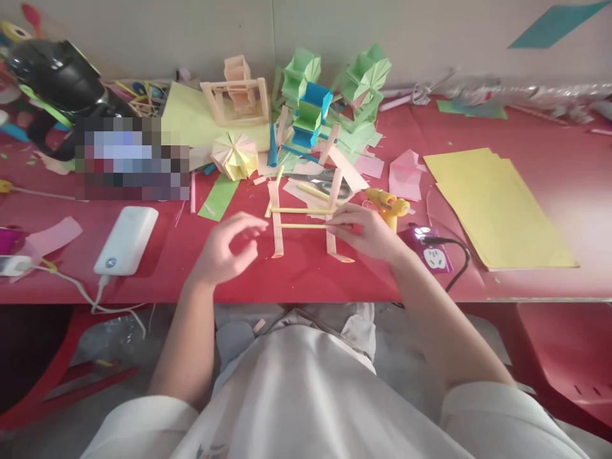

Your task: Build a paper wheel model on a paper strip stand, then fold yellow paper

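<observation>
A small paper frame (276, 236) stands on the red table, with pale pink strips as its sides and a yellow bar across them. My right hand (366, 231) pinches the right end of a thin yellow paper stick (301, 225), which lies level in front of that bar and reaches to the left strip. To the left of the frame is my left hand (229, 247), its fingers curved and apart with nothing between them. Its fingertips are close to the stick's left end, with a small gap.
A yellow glue gun (388, 205) and a purple power socket (433, 252) sit right of my right hand. Scissors (329, 183), paper scraps and folded paper models (310, 118) lie behind the frame. Left is a white power bank (127, 241); right, yellow sheets (507, 210).
</observation>
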Demonstrator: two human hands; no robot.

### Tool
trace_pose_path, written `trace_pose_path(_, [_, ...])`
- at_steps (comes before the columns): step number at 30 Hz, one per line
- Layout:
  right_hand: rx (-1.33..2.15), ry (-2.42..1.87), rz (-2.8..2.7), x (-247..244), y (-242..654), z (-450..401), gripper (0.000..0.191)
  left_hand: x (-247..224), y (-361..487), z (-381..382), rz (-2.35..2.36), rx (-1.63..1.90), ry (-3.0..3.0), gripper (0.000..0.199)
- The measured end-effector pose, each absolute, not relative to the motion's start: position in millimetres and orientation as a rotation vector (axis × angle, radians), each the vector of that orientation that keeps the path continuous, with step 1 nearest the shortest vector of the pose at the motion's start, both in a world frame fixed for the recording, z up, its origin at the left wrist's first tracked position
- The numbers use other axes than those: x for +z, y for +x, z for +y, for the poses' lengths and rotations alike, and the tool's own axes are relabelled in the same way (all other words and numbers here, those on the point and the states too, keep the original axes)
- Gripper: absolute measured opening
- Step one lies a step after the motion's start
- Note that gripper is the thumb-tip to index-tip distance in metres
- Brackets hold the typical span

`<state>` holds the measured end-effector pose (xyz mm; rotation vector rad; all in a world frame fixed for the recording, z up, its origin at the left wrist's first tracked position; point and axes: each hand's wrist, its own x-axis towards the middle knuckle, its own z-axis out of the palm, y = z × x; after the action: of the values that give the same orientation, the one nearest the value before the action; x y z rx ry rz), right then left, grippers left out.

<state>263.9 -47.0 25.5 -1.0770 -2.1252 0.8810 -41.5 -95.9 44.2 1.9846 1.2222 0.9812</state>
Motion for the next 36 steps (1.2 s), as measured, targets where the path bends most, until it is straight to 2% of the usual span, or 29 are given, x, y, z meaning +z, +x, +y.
trace_pose_path(5, [0.989, -1.077, -2.073, 15, 265, -59, 0.02, 17, -33, -120, 1.339, 0.949, 2.078, 0.026])
trace_pose_path(9, [1.096, -1.075, -2.011, 8, 264, -63, 0.019, 3, -24, -115, 1.326, 1.015, 2.174, 0.006])
trace_pose_path(11, [1.155, -1.069, -2.003, 7, 264, -63, 0.018, 1, -25, -113, 1.321, 1.017, 2.204, 0.001])
trace_pose_path(18, [1.236, -1.054, -1.996, 6, 264, -62, 0.019, -8, -34, -115, 1.332, 1.011, 2.192, 0.013])
trace_pose_path(36, [1.262, -1.032, -2.071, 18, 272, -62, 0.022, -9, -31, -107, 1.363, 0.912, 2.238, 0.01])
